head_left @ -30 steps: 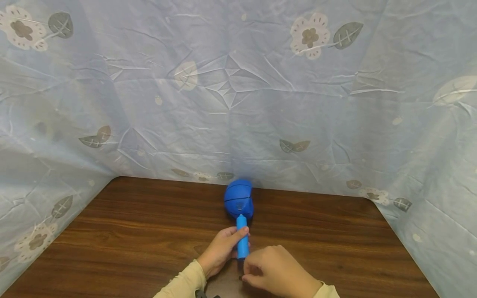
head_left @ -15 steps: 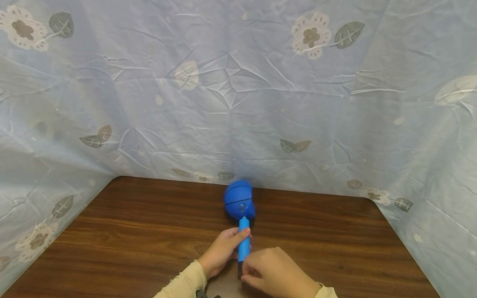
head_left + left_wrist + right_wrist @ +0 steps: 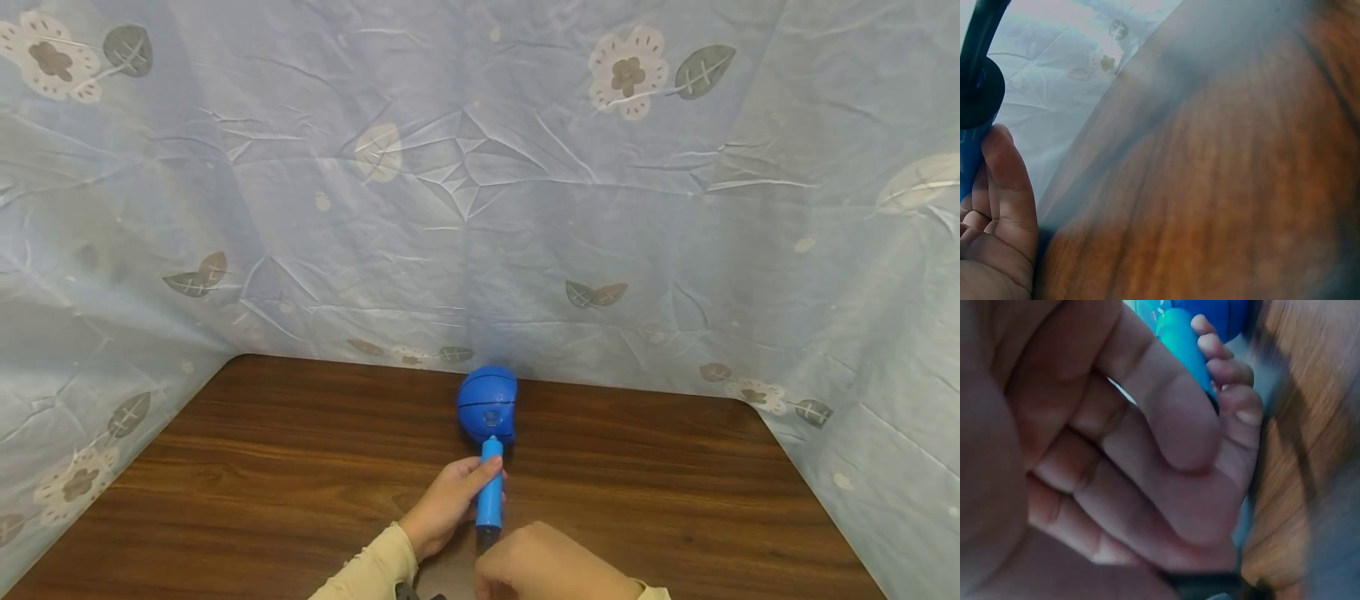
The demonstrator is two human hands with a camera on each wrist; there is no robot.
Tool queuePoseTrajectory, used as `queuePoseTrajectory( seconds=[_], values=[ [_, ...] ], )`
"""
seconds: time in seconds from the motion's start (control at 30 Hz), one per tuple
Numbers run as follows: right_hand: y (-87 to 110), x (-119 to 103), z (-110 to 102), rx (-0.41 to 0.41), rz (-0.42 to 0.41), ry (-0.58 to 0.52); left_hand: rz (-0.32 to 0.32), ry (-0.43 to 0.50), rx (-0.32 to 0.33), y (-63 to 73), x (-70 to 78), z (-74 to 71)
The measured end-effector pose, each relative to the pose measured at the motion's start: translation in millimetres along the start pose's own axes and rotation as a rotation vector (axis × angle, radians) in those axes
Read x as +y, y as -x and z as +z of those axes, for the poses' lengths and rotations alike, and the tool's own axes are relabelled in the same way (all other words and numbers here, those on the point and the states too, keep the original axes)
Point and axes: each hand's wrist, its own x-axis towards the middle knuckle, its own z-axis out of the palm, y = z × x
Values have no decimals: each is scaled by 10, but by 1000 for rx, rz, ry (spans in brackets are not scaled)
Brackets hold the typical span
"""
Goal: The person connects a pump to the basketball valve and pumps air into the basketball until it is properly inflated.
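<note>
A blue ball (image 3: 487, 398) with black seam lines and a dented, partly flattened right side lies at the back of the table. Pointing at it, a light-blue hand pump (image 3: 490, 496) meets its near side. My left hand (image 3: 444, 507) grips the pump's barrel, thumb along the top. The dark rod (image 3: 487, 540) sticks out of the barrel's near end; the left wrist view shows it leaving the black end cap (image 3: 986, 100). My right hand (image 3: 551, 567) curls at the rod's near end, hiding the pump's handle.
The brown wood-grain table (image 3: 315, 442) has rounded far corners. A pale blue floral cloth (image 3: 465, 267) hangs behind it and along both sides. A small black object (image 3: 407, 592) shows at the bottom edge by my left wrist.
My right hand first nudges forward a little, then draws back toward me, baring more of the dark rod. The ball and barrel sway slightly; my left hand keeps its grip.
</note>
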Motion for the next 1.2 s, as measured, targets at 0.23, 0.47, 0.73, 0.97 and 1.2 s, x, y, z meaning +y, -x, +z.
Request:
queuePoseTrajectory(
  seconds=[0.23, 0.47, 0.73, 0.97, 1.2],
  values=[
    [4, -9, 10, 0, -49, 15, -5, 3, 18, -1, 20, -2],
    [10, 84, -17, 73, 24, 56, -14, 7, 31, -6, 25, -6],
    [37, 209, -24, 231, 89, 96, -16, 21, 12, -16, 15, 5],
    [33, 212, -24, 256, 82, 109, -7, -4, -2, -4, 17, 15],
    [47, 219, -36, 194, 36, 136, 1, -52, -42, 6, 9, 22]
  ],
)
